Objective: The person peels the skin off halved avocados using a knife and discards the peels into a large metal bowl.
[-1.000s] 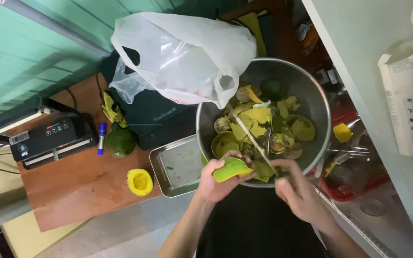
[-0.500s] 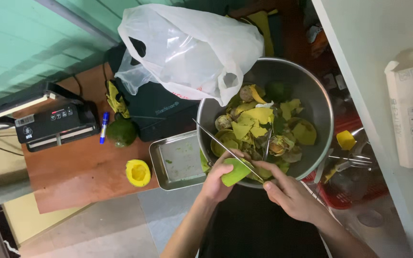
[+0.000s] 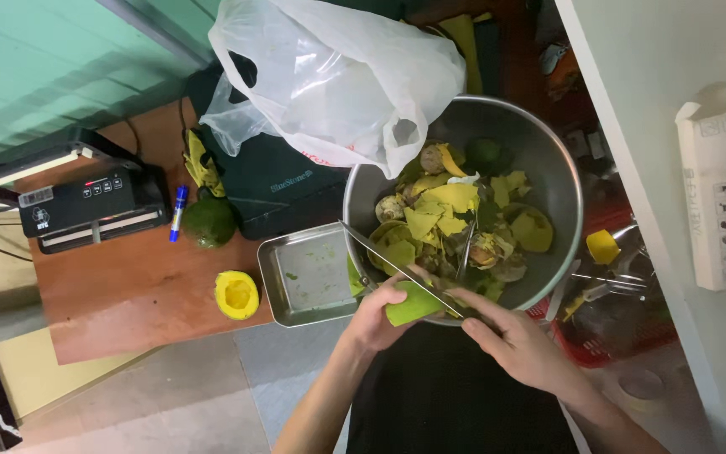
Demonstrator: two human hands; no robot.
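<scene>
Down low, left hand (image 3: 377, 313) cupping green fruit piece (image 3: 412, 304), right hand (image 3: 521, 346) gripping knife (image 3: 397, 267) across it

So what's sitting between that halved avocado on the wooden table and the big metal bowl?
In the head view, a rectangular metal tray smeared with green bits lies between the halved avocado and the metal bowl.

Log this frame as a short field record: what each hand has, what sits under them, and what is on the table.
left hand: holds a green fruit piece
right hand: holds a knife, blade against the piece
below hands: metal bowl of peels and pits
beside bowl: metal tray, white plastic bag
table: halved fruit, whole avocado, black device
</scene>
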